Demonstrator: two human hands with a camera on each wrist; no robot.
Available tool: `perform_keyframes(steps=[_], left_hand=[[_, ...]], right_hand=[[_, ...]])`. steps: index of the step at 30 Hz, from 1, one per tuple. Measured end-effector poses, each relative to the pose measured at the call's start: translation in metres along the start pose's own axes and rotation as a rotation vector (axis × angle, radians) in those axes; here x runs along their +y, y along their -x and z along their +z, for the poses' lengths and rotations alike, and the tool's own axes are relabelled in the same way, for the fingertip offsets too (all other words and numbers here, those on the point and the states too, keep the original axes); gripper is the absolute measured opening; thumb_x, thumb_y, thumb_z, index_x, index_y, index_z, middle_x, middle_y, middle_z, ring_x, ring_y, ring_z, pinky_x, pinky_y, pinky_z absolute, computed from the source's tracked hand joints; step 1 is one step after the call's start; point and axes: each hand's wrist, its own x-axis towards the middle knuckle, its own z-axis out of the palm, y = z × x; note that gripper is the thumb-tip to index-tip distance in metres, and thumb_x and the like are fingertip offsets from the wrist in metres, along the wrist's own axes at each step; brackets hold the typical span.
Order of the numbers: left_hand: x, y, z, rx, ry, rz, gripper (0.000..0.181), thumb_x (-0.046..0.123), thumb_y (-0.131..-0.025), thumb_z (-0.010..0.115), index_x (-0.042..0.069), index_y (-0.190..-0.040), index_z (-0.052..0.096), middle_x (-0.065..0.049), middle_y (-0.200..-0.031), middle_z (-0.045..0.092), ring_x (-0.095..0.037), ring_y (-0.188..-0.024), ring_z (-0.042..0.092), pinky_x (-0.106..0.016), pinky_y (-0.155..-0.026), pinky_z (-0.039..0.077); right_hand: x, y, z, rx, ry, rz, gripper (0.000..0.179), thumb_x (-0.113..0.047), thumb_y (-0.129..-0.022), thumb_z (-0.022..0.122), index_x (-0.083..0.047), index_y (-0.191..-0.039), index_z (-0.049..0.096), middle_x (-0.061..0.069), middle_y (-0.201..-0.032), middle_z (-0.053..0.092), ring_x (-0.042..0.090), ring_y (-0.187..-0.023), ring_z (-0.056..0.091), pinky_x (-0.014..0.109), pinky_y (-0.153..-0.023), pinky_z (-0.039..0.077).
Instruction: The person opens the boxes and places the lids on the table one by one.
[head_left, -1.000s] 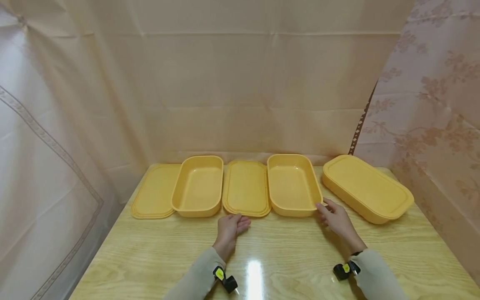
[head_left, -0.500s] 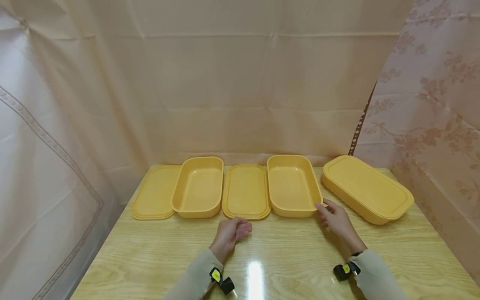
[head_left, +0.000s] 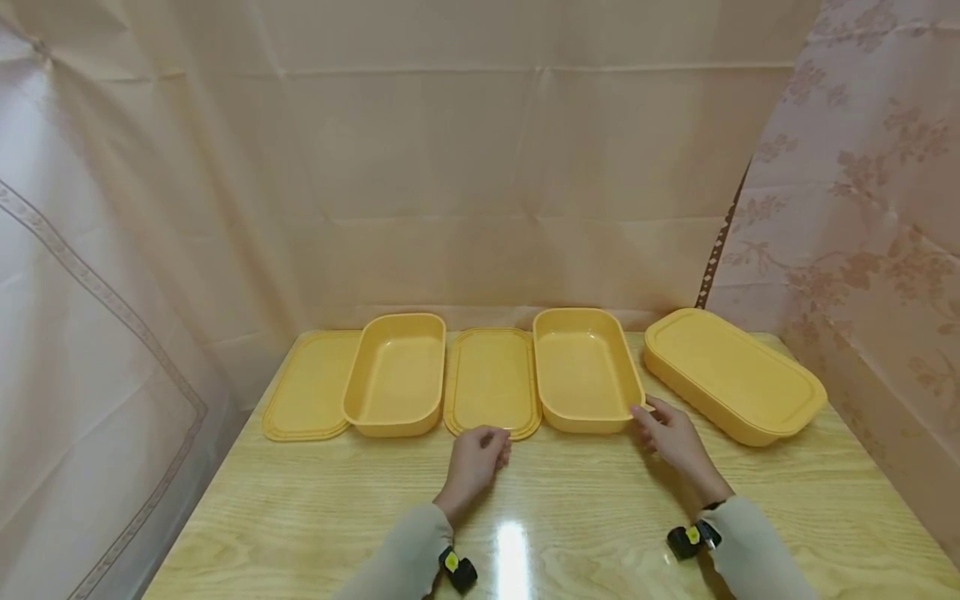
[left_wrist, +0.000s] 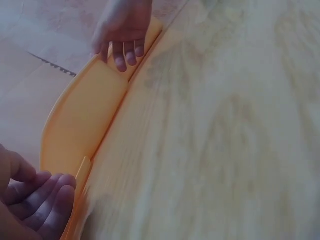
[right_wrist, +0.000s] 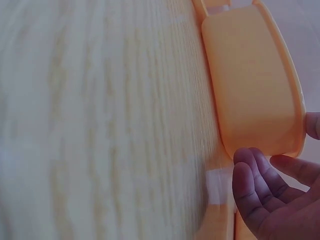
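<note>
In the head view, my left hand (head_left: 474,463) is at the near edge of a flat yellow lid (head_left: 491,375), its thumb and forefinger pinching that edge. In the left wrist view, the curled fingers (left_wrist: 50,200) overlap the lid's rim. My right hand (head_left: 672,439) pinches the near right corner of an uncovered yellow food container (head_left: 588,367), just right of the lid. In the right wrist view, the thumb (right_wrist: 313,125) lies at the container's rim and the forefinger is against the outside of the wall.
A second uncovered yellow container (head_left: 397,367) stands left of the lid, partly overlapping another lid (head_left: 311,387) at the far left. A yellow container with its lid on (head_left: 735,375) lies angled at the right. Curtains (head_left: 480,167) hang behind the wooden table (head_left: 300,517).
My left hand drew back slightly from the lid with loose fingers, then moved forward and right and curled its fingers at the near edge. My right hand stayed at the container's corner.
</note>
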Motion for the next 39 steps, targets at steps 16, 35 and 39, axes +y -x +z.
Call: perform_keyframes(steps=[16, 35, 39], left_hand=[[0.011, -0.013, 0.016, 0.012, -0.142, 0.101, 0.024, 0.021, -0.097, 0.059, 0.003, -0.109, 0.070, -0.009, -0.106, 0.072, -0.020, -0.102, 0.066, -0.033, -0.088, 0.054], [0.027, -0.026, 0.049, -0.011, -0.144, 0.127, 0.052, 0.027, -0.091, 0.070, -0.002, -0.131, 0.053, -0.016, -0.125, 0.060, -0.024, -0.104, 0.061, -0.030, -0.086, 0.054], [0.030, -0.027, 0.053, 0.005, -0.181, 0.121, 0.061, 0.034, -0.090, 0.069, -0.002, -0.135, 0.048, -0.015, -0.127, 0.058, -0.024, -0.106, 0.059, -0.036, -0.090, 0.052]], right_hand=[[-0.002, 0.004, -0.001, -0.015, 0.027, 0.036, 0.065, -0.044, -0.100, 0.050, 0.000, -0.147, 0.038, 0.014, -0.096, 0.059, 0.013, -0.070, 0.059, 0.028, -0.056, 0.050], [-0.001, 0.002, -0.004, -0.014, 0.051, -0.035, 0.061, -0.041, -0.100, 0.053, 0.000, -0.143, 0.043, 0.022, -0.098, 0.063, 0.013, -0.069, 0.061, 0.028, -0.054, 0.053], [0.000, 0.002, -0.006, -0.014, 0.059, -0.072, 0.060, -0.040, -0.100, 0.053, 0.001, -0.142, 0.043, 0.025, -0.101, 0.062, 0.015, -0.070, 0.062, 0.029, -0.055, 0.054]])
